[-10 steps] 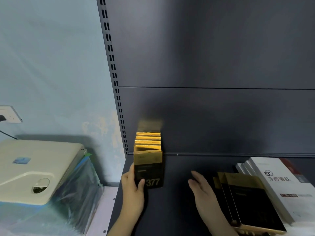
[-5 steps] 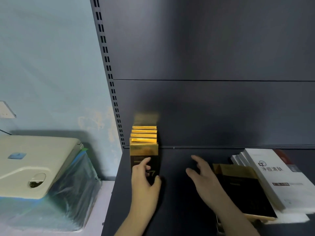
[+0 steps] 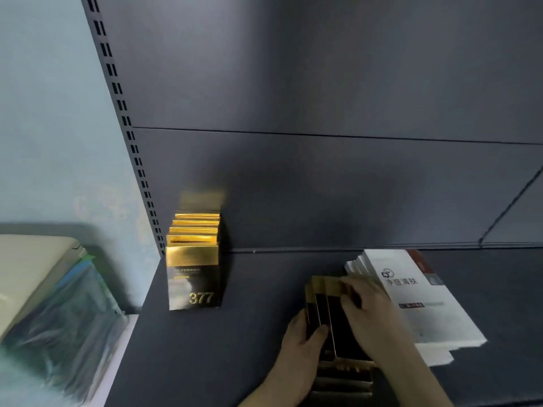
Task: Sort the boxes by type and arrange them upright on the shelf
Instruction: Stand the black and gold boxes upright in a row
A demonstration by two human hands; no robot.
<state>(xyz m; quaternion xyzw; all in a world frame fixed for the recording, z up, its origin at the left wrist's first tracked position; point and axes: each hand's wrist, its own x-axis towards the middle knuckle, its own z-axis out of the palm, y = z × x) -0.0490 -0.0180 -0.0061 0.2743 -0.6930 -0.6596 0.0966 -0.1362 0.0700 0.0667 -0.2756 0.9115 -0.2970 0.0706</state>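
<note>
A row of several black-and-gold boxes [image 3: 194, 277] stands upright at the shelf's left end, the front one marked 377. More black-and-gold boxes [image 3: 324, 306] lie stacked and leaning at lower centre. My left hand [image 3: 299, 348] grips their left side, thumb curled over the top face. My right hand [image 3: 370, 312] holds their upper right edge with bent fingers. White boxes [image 3: 411, 292] with printed characters lie flat and fanned just right of my right hand.
The dark shelf deck [image 3: 258, 324] has a dark back panel [image 3: 323, 186] and a slotted upright [image 3: 129, 136] at its left. Left of the shelf, a cream-coloured device [image 3: 32, 268] sits on plastic-wrapped items [image 3: 64, 327] against a pale blue wall.
My left hand let go of the front upright box and crossed right to the lying stack. My right hand moved onto the same stack. The view shifted right.
</note>
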